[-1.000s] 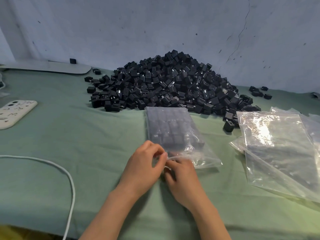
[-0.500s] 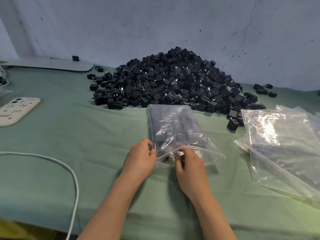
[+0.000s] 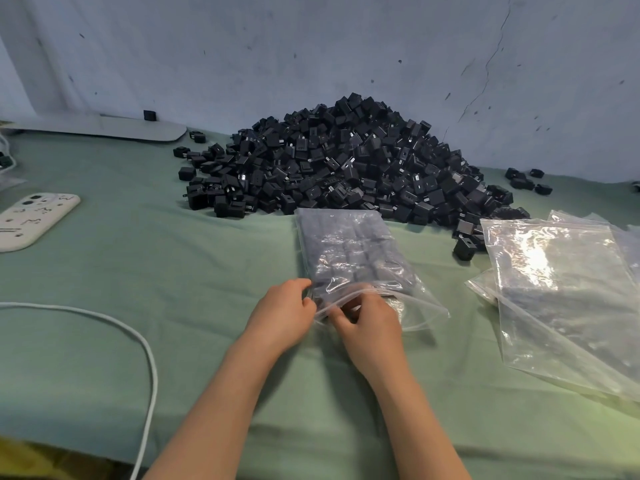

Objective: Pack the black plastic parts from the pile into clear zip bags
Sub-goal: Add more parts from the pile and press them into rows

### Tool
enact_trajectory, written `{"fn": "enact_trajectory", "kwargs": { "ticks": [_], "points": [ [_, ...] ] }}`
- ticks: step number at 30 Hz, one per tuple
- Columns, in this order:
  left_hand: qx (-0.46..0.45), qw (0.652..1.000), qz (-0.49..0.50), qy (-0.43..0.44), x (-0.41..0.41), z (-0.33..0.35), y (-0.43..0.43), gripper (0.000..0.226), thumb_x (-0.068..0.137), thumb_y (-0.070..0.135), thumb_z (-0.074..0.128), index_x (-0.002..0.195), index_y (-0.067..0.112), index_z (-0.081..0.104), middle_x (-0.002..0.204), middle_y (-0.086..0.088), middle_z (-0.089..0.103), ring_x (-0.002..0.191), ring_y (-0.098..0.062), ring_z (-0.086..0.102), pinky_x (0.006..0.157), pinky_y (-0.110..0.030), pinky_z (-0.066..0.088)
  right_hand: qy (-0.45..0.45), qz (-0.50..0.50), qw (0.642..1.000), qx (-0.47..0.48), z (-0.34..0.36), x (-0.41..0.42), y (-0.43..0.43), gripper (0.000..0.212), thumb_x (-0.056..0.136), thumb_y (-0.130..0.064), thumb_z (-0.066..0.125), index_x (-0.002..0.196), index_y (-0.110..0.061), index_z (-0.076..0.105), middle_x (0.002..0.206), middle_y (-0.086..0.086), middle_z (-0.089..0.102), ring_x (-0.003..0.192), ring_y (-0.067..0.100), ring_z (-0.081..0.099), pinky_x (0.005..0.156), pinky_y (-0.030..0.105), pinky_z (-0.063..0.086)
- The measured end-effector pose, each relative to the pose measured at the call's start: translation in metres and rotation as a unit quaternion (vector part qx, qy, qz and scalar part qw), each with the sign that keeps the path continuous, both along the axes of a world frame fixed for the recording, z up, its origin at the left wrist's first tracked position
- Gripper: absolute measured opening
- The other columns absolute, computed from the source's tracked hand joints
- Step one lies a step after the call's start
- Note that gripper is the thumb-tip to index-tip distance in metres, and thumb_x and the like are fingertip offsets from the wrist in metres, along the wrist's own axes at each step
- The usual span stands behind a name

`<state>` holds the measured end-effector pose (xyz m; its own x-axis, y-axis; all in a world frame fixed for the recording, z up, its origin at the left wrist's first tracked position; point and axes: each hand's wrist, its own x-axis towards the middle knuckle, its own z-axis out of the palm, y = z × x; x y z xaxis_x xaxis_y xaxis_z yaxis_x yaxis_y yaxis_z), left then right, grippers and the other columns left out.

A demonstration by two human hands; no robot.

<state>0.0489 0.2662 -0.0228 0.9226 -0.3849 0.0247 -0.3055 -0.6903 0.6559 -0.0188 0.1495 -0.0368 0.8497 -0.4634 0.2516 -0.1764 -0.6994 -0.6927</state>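
Black plastic parts (image 3: 349,161) lie heaped at the back of the bench (image 3: 173,271); one filled zip bag (image 3: 349,254) lies just in front.
Left grip (image 3: 280,317) and right grip (image 3: 367,323) both pinch that bag's near mouth, seemingly sealing it. One bag looks packed; the heap is large and empty bags (image 3: 561,289) wait at right, so most packing is left.
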Motion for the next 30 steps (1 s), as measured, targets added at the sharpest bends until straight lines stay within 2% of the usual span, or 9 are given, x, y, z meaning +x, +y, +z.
{"fn": "enact_trajectory", "kwargs": {
  "ticks": [7,14,19,23,25,28,30],
  "points": [
    [0.01,1.0,0.0,-0.005,-0.004,-0.002,0.0,0.044,0.095,0.018,0.04,0.139,0.015,0.042,0.109,-0.018,0.065,0.103,-0.032,0.059,0.089,-0.038,0.047,0.017,-0.024,0.999,-0.042,-0.002,0.008,0.004,0.034,0.084,-0.051,0.063,0.094,-0.019,0.061,0.095,0.002,0.067,0.096,0.023,0.058,0.081,0.035,0.045],
    [0.023,1.0,-0.005,-0.004,-0.005,0.0,0.0,0.041,0.095,0.017,0.04,0.135,0.013,0.045,0.105,-0.017,0.065,0.1,-0.033,0.059,0.089,-0.039,0.047,0.04,-0.016,0.997,-0.069,-0.003,0.008,0.003,0.038,0.086,-0.054,0.059,0.097,-0.018,0.063,0.096,0.002,0.068,0.098,0.024,0.058,0.082,0.035,0.045],
    [0.019,1.0,-0.006,-0.006,-0.006,0.0,0.0,0.035,0.095,0.017,0.04,0.128,0.012,0.05,0.101,-0.015,0.066,0.098,-0.033,0.059,0.087,-0.04,0.048,0.026,0.006,0.999,-0.037,-0.003,0.004,0.0,0.031,0.085,-0.05,0.062,0.092,-0.02,0.067,0.088,-0.002,0.068,0.09,0.02,0.059,0.078,0.035,0.047],
    [0.031,0.999,-0.007,-0.014,-0.006,0.0,0.0,0.035,0.095,0.017,0.039,0.128,0.011,0.05,0.111,-0.014,0.065,0.106,-0.032,0.058,0.091,-0.039,0.047,0.036,0.0,0.998,-0.053,-0.001,0.004,0.003,0.03,0.086,-0.05,0.061,0.095,-0.023,0.067,0.094,-0.002,0.068,0.095,0.019,0.058,0.083,0.034,0.046],
    [0.04,0.999,-0.009,-0.019,-0.006,0.0,0.0,0.034,0.095,0.017,0.04,0.127,0.01,0.05,0.107,-0.013,0.065,0.104,-0.032,0.058,0.089,-0.039,0.047,0.048,0.014,0.997,-0.055,0.004,0.001,0.004,0.029,0.088,-0.048,0.06,0.096,-0.022,0.069,0.096,-0.002,0.069,0.095,0.019,0.058,0.084,0.034,0.046],
    [0.057,0.997,0.0,-0.045,-0.007,-0.001,0.002,0.033,0.094,0.018,0.041,0.125,0.012,0.05,0.101,-0.01,0.063,0.098,-0.031,0.058,0.084,-0.04,0.048,0.089,0.063,0.99,-0.093,0.017,-0.015,0.0,0.022,0.09,-0.035,0.058,0.085,-0.015,0.067,0.084,0.001,0.064,0.086,0.022,0.055,0.075,0.03,0.042],
    [0.04,0.996,0.014,-0.073,-0.007,-0.001,0.002,0.039,0.094,0.023,0.044,0.132,0.017,0.045,0.116,-0.006,0.055,0.103,-0.028,0.056,0.087,-0.039,0.047,0.133,0.089,0.98,-0.115,0.03,-0.032,-0.008,0.016,0.09,-0.029,0.055,0.089,-0.018,0.067,0.088,-0.002,0.064,0.089,0.02,0.057,0.075,0.027,0.04]
  ]
}}
